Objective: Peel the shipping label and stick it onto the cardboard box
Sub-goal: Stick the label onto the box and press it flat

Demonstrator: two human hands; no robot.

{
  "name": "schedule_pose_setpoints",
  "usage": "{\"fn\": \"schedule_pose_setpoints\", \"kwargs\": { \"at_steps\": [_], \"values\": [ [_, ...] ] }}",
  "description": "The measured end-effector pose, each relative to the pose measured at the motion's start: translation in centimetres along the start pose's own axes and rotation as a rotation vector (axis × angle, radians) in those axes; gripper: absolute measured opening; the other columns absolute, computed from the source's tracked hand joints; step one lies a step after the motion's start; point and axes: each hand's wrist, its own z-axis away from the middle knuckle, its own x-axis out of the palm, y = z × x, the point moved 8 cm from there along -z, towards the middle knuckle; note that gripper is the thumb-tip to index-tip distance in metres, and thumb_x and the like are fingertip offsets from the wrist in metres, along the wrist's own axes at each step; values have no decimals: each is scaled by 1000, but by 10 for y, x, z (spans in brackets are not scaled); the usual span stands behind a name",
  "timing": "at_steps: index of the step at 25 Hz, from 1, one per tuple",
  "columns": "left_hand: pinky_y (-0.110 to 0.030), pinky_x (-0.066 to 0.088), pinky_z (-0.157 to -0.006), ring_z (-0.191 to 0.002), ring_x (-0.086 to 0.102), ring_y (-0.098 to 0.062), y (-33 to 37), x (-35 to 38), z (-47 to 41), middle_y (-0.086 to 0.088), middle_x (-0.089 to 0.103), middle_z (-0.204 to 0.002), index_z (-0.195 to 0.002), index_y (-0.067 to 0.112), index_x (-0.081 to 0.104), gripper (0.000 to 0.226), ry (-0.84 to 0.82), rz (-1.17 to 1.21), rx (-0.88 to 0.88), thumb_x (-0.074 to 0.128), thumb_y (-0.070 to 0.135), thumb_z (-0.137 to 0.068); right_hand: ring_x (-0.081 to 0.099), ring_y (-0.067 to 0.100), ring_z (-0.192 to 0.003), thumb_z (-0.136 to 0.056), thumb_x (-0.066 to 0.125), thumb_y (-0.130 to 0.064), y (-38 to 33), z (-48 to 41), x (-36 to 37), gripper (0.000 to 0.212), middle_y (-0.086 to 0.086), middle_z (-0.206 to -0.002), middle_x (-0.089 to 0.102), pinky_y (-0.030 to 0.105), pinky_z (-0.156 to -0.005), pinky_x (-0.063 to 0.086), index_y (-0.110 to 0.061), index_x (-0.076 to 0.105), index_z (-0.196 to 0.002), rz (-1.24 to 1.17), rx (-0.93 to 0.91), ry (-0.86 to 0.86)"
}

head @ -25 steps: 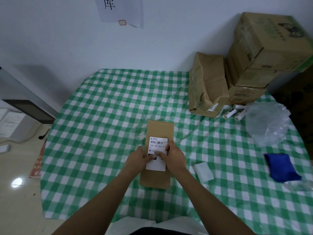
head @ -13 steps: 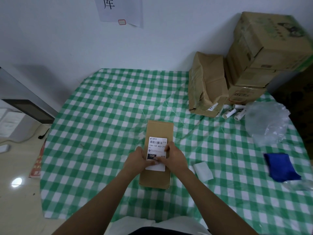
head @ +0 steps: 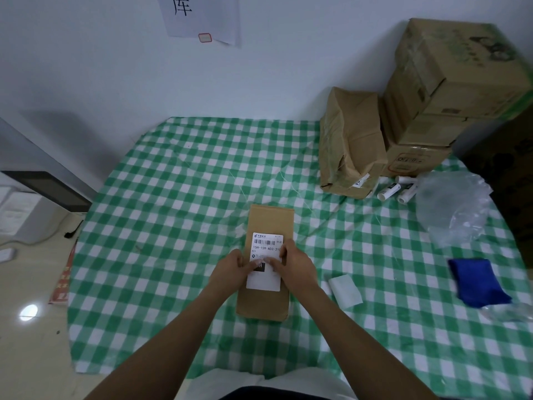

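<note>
A flat brown cardboard box point(head: 269, 222) lies lengthwise on the green checked tablecloth point(head: 173, 197). A white shipping label point(head: 266, 246) with a barcode sits flat on the box's top face. My left hand point(head: 232, 268) rests at the box's left edge with its fingertips pressing on the label's middle. My right hand point(head: 294, 265) is at the right edge, fingers flat on the label and thumb at its right side. The fingers cover the label's middle; neither hand grips anything.
A white backing sheet point(head: 345, 290) lies right of the box. A blue cloth point(head: 477, 281) and a clear plastic bag point(head: 455, 206) sit further right. White rolls point(head: 389, 192), a crumpled carton point(head: 350, 145) and stacked cartons point(head: 450, 90) stand at the back right. The table edge drops off at left.
Both hands have slid up the label from its lower part to its middle, leaving the label's white lower end uncovered. The box has not moved.
</note>
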Motion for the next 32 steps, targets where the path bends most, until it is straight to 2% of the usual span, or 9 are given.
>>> {"fn": "schedule_pose_setpoints", "kwargs": {
  "at_steps": [14,19,23,28,32],
  "values": [
    [-26,32,-55,-57,41,-11,6,-1,1,6,43,-64,-67,21,35,51,55,-74,-32,58,62,-86,53,17,-69,-90,55,-53,-3,-1,-1,37,-4,-79,54,30,-58,40,-23,35,-93,39,9,33],
    [-30,38,-59,-58,45,-12,6,-1,-2,5,47,-63,-66,21,35,50,50,-104,-32,48,63,-91,57,19,-69,-95,51,-45,-1,-2,-2,28,-2,-78,57,36,-62,49,-22,35,-91,22,31,39],
    [-29,37,-56,-58,47,-11,8,-2,-3,6,48,-64,-67,21,38,53,59,-171,-52,47,69,-88,62,23,-75,-93,51,-51,-3,-1,-2,34,1,-84,61,32,-60,44,-19,38,-96,33,54,46],
    [-29,42,-59,-68,60,-17,9,-1,-6,2,60,-71,-68,20,47,61,56,-236,-107,44,79,-81,66,25,-85,-89,51,-59,-6,1,-2,51,5,-95,67,30,-60,40,-13,45,-108,79,88,44],
    [-29,43,-61,-66,59,-18,13,-2,-6,2,59,-68,-63,21,45,61,57,-260,-96,40,78,-83,66,27,-84,-93,49,-54,-6,0,-2,45,7,-94,68,30,-60,38,-12,44,-108,88,116,44]
  ]
}}
